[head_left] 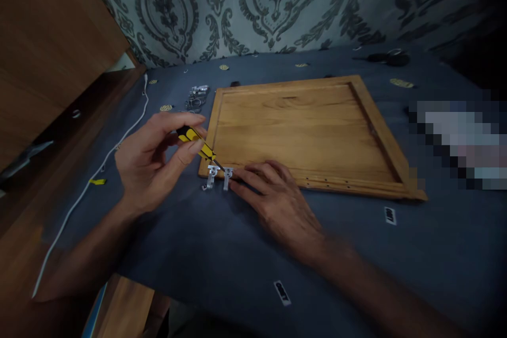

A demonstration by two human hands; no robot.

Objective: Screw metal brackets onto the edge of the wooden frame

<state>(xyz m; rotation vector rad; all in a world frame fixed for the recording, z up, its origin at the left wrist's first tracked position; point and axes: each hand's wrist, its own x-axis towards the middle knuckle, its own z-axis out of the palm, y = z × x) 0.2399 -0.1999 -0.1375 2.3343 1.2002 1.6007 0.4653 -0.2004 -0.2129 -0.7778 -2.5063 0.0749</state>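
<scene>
My left hand [152,161] grips a yellow and black screwdriver [203,148] that slants down to the right. Its tip meets the right one of two small silver metal hinges [227,177] on the near left edge of a framed wooden cabinet door [301,129]. The other hinge [212,174] sits just to the left of it. My right hand [281,206] lies over the door's near edge, thumb and index finger closed in against the right side of the right hinge. The fingertips partly hide that spot. Several small dark holes mark the near edge farther right.
A dark blue patterned cloth [222,264] lies under the door. Small metal hardware [196,97] is heaped beyond its left corner. A black-handled tool [382,58] rests at the back right. A white cable [105,156] runs down the left side, beside wooden furniture [51,47].
</scene>
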